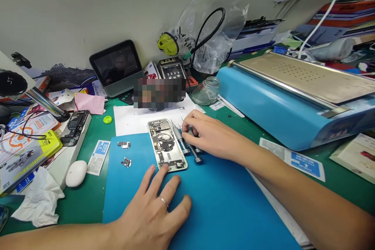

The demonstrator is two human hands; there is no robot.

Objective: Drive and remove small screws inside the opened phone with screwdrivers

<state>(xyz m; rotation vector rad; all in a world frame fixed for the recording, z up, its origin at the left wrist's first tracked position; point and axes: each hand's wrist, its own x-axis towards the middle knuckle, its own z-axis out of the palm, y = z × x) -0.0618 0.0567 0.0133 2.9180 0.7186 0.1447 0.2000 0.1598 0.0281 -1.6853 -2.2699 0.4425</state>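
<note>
"How are the fingers sitting?"

"The left hand (155,215) is resting with its fingers spread, gripping nothing, one fingertip apparently touching the near end of the opened smartphone (172,156). The right hand (202,133) is keeping its fingers curled over the slim precision screwdrivers (179,137); I can't tell whether it's gripping one."

"Which way is the phone pointing?"

"It's lying just left of the right fingertips, insides showing. Its long axis is running away from the left fingertips, the far end leaning left. A pale rim is framing a dark, roundish patch mid-body."

"And further out?"

"Left of the left fingertips, two small circuit boards (124,145) are lying on the smooth blue mat (234,211)."

"Any writing?"

"Right of the right hand, a printed card (304,164) is showing a white '2' on blue. Beyond those fingers, past a rounded glass jar (206,90), a crinkled clear plastic bag (219,27) is carrying black capitals, seemingly starting 'VEL'."
</note>
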